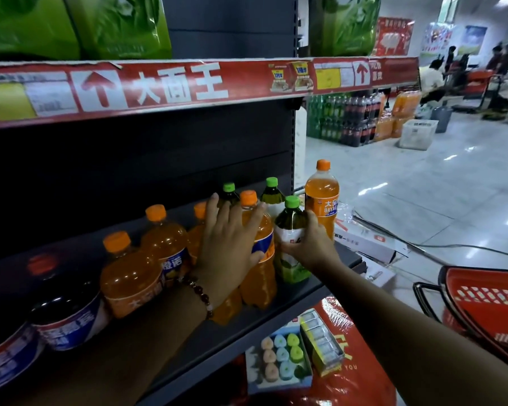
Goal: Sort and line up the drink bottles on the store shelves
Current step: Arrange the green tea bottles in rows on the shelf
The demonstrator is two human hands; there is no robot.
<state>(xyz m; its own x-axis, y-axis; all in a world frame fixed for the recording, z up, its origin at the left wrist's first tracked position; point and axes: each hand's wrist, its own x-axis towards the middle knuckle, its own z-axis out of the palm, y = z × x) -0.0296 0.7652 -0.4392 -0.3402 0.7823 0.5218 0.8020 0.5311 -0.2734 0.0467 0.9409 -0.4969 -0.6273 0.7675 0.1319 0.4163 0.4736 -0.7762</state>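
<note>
resting on dark shelf (276, 312) in head view: row of drink bottles. left hand (229, 244) spread flat, fingers straight, pressing orange soda bottle (260, 259) near shelf's right end, grip not wrapped. right hand (311, 244) curled round green-capped tea bottle (291, 238) just beside it. taller orange bottle (322, 197) upright behind right hand. dark cola bottles (65, 312) at left. red basket (487, 306) lower right.

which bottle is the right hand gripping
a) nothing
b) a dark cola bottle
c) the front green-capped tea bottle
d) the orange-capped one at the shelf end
c: the right hand curls round the front green-capped tea bottle, while the left hand rests on an orange soda bottle.
</note>
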